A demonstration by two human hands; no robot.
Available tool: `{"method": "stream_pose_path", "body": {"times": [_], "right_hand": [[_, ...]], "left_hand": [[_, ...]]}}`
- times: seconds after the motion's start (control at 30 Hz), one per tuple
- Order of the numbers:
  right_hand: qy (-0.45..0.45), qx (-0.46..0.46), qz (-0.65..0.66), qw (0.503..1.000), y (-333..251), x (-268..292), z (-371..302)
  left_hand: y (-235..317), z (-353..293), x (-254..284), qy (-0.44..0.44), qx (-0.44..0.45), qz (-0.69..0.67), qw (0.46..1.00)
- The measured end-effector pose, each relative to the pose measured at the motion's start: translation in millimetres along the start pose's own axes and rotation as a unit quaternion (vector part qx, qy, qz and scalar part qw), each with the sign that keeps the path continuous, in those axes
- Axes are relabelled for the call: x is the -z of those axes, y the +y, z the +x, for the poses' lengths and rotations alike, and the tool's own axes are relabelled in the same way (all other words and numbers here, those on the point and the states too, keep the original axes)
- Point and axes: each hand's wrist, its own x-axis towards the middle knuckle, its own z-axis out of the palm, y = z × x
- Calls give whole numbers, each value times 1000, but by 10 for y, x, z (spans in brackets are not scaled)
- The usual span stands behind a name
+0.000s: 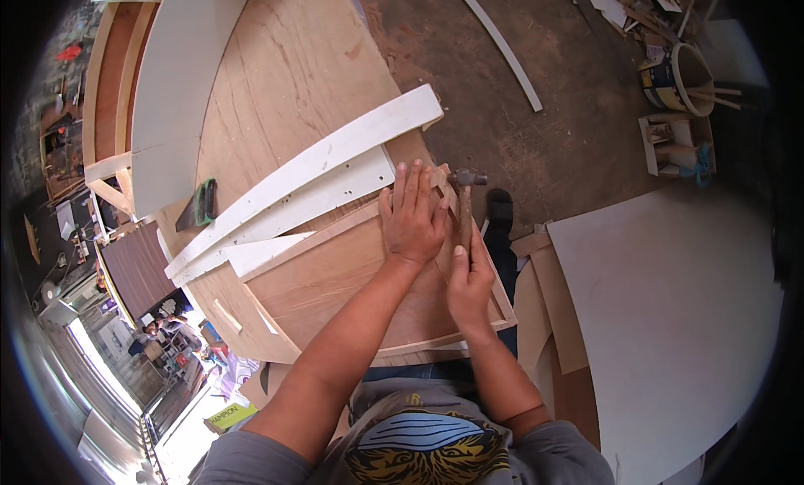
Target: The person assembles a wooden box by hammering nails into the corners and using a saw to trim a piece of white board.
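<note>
My right hand (471, 286) is closed round the wooden handle of a hammer (466, 213). The hammer's metal head is at the far right corner of a shallow framed plywood panel (335, 271), close to the wood strips there. On that panel's far edge lies my left hand (414, 221), fingers stretched out and pointing away from me. Nothing shows in its grasp. Just beyond the fingers are a long white board (310, 168) and a second white board with small dark holes (331, 188), both resting on the plywood worktop (285, 83).
A green-handled saw (201, 205) lies left on the worktop. Large white sheets (670, 317) lean at right. On the brown floor are a curved white strip (502, 45), a bucket (680, 79) with sticks, an open box (677, 146) and wood scraps at the far right.
</note>
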Motion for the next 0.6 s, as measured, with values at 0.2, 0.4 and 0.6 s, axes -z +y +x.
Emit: {"method": "stream_pose_path", "body": {"times": [0.2,0.4,0.6], "right_hand": [[44,-35,38,998,3,40,-8],[1,-22,4,1000,12,111,32],[5,7,44,999,30,171,13]], "left_hand": [[-13,1,-2,5,-5,-8,1000],[-15,-14,17,2,0,-20,1000],[11,-23,52,-4,7,-52,999]]}}
